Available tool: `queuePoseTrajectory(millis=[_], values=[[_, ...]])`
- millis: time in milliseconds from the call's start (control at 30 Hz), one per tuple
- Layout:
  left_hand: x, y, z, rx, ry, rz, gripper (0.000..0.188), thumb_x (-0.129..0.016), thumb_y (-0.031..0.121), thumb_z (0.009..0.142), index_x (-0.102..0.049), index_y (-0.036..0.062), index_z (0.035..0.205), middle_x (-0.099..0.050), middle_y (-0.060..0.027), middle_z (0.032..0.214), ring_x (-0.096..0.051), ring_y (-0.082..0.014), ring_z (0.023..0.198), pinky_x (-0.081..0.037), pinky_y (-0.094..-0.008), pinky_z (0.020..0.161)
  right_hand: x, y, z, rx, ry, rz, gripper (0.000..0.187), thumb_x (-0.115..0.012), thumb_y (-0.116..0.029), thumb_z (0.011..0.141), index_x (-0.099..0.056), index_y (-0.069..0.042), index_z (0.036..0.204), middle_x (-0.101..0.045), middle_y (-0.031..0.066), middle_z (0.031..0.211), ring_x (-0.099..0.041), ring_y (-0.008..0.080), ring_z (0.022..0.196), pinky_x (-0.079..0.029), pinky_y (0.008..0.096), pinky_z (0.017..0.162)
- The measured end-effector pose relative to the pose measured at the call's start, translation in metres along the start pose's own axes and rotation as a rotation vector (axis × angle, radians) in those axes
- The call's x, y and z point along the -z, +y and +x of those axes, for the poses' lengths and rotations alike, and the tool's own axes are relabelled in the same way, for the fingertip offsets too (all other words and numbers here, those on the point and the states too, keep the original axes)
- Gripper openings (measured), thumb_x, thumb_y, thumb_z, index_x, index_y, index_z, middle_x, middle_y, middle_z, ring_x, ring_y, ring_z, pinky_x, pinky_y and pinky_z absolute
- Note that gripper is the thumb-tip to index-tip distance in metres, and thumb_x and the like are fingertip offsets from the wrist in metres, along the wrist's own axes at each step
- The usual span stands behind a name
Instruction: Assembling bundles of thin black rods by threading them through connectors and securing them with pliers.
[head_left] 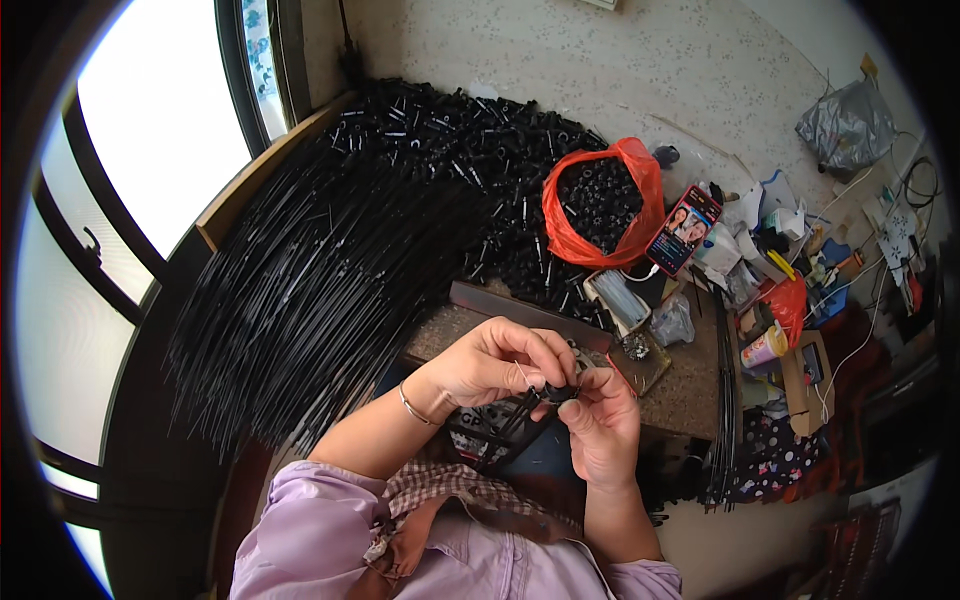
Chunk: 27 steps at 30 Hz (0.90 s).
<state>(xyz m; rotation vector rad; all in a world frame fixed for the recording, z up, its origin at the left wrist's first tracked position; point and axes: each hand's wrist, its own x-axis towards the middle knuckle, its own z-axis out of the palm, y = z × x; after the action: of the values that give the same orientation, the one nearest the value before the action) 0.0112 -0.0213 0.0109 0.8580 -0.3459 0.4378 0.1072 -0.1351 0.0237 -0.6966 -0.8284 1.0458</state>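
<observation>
Close over my lap, both hands pinch one small black round part (563, 394) with thin black rods (510, 425) trailing from it toward the lower left. My left hand (492, 362), a bangle on its wrist, is closed with its thumb and fingertips at the part. A fine pale wire or thread sticks up by the left thumb; its lower end is hidden. My right hand (606, 425) is closed on the part from the right, thumb underneath and forefinger above. The fingers cover much of the part.
A large bundle of thin black rods (290, 300) lies at the left. Behind it spreads a heap of black plastic pieces (430, 140). A red plastic bag (650, 185) holds small black rings, with a lit phone (684, 230) and an oblong box (620, 300) nearby. Clutter and a cup (764, 346) fill the right.
</observation>
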Motion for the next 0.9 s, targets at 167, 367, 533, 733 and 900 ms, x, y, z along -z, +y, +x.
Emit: queuePoseTrajectory(millis=[167, 367, 533, 733, 900], values=[[0.000, -0.002, -0.002, -0.113, -0.020, 0.364, 0.011, -0.054, 0.002, 0.068, -0.057, -0.0026, 0.077, -0.045, -0.0108, 0.090, -0.046, -0.0160, 0.079, -0.043, -0.0258, 0.058, 0.012, -0.005, 0.004, -0.090, -0.041, -0.024, 0.021, -0.053, 0.001, 0.069, -0.044, 0.003, 0.088, -0.052, 0.0106, 0.080, -0.053, 0.0167, 0.069, -0.042, 0.0248, 0.065], [-0.017, -0.025, -0.016, -0.605, 0.610, 1.181, 0.022, -0.061, 0.006, 0.060, -0.055, 0.0011, 0.080, -0.041, -0.0098, 0.088, -0.041, -0.0167, 0.081, -0.034, -0.0259, 0.072, 0.008, -0.004, -0.002, 0.059, 0.108, -0.125, 0.021, -0.052, 0.000, 0.070, -0.048, 0.005, 0.090, -0.053, 0.0084, 0.081, -0.052, 0.0142, 0.069, -0.041, 0.0238, 0.066], [-0.019, -0.031, -0.010, -0.894, 1.061, 1.057, 0.020, -0.063, 0.004, 0.058, -0.053, -0.0003, 0.075, -0.041, -0.0076, 0.084, -0.041, -0.0157, 0.075, -0.036, -0.0251, 0.066, -0.005, 0.014, 0.001, 0.162, 0.246, -0.147, 0.022, -0.053, 0.000, 0.069, -0.048, 0.005, 0.090, -0.053, 0.0074, 0.080, -0.050, 0.0118, 0.070, -0.040, 0.0219, 0.066], [-0.012, -0.037, -0.020, -0.519, 0.620, 1.076, 0.010, -0.061, 0.002, 0.061, -0.053, 0.0008, 0.068, -0.048, -0.0068, 0.076, -0.046, -0.0140, 0.070, -0.038, -0.0231, 0.061, 0.001, 0.026, 0.001, 0.185, 0.265, -0.198, 0.019, -0.051, -0.003, 0.071, -0.049, 0.002, 0.090, -0.053, 0.0084, 0.083, -0.050, 0.0128, 0.074, -0.040, 0.0225, 0.069], [-0.014, -0.027, -0.019, -0.322, 0.532, 0.458, 0.010, -0.058, 0.002, 0.066, -0.050, -0.0011, 0.073, -0.045, -0.0053, 0.080, -0.044, -0.0104, 0.071, -0.038, -0.0225, 0.063, 0.005, 0.027, 0.003, 0.146, 0.176, -0.045, 0.018, -0.053, -0.004, 0.070, -0.051, 0.000, 0.088, -0.052, 0.0076, 0.088, -0.050, 0.0127, 0.077, -0.040, 0.0229, 0.069]])
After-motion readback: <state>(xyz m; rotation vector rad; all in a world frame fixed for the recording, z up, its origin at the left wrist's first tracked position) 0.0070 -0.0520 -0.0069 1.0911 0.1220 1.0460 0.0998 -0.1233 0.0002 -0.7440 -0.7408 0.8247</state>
